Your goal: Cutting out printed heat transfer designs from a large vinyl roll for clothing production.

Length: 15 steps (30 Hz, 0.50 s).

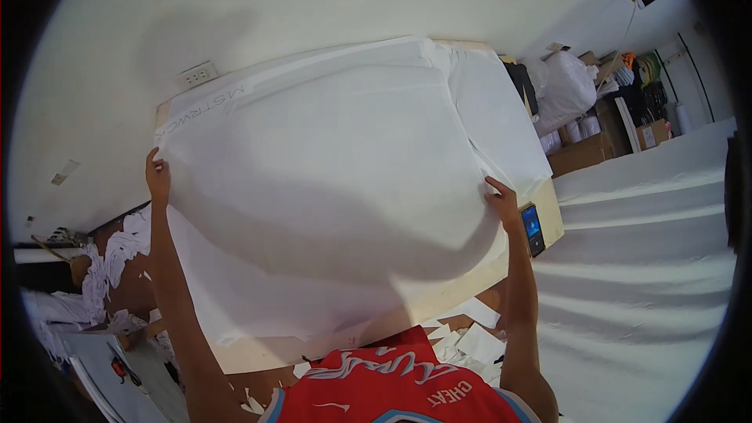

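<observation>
Red jersey fabric (384,388) fills the bottom of the view, and both bare forearms rise from it. Each hand pinches an edge of one large white sheet (329,172), lifted and billowing between them above the table (548,223): the left hand (157,176) grips its left edge, the right hand (504,202) its right edge. Just beside the right hand, a dark phone (533,229) lies on the table. Paper scraps (470,337) litter the floor below the right forearm.

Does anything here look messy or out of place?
Yes. White paper scraps litter the floor beside the table, and more lie heaped at the left. A phone sits near the table's edge, close to the right hand.
</observation>
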{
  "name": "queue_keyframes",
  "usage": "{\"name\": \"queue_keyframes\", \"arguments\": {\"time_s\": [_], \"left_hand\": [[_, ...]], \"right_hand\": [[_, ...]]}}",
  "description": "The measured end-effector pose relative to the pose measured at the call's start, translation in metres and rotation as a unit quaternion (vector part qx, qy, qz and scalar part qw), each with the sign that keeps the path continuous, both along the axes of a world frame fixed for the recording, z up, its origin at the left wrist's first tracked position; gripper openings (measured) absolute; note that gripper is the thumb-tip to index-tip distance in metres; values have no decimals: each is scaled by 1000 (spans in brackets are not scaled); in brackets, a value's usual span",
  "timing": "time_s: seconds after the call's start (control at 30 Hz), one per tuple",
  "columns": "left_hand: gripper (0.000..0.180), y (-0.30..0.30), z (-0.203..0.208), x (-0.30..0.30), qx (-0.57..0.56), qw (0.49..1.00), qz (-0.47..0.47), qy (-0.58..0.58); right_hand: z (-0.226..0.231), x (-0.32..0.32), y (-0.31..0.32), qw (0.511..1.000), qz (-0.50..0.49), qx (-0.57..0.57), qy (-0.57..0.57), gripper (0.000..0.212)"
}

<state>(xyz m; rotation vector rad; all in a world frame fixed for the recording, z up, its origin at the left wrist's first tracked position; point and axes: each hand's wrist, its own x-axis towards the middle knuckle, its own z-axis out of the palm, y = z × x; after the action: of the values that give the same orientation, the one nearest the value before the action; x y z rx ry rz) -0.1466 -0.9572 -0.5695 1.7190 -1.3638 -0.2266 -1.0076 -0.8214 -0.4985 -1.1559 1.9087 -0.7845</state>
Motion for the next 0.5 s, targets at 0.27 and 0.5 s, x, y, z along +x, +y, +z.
{"name": "queue_keyframes", "arguments": {"time_s": [0.27,0.5], "left_hand": [[45,-12,0,-13,55,996,57,52],[50,-1,31,-59,69,981,117,-137]], "right_hand": [[-29,4,-17,980,16,-134,145,43],[-10,38,-32,931,36,-84,355,42]]}}
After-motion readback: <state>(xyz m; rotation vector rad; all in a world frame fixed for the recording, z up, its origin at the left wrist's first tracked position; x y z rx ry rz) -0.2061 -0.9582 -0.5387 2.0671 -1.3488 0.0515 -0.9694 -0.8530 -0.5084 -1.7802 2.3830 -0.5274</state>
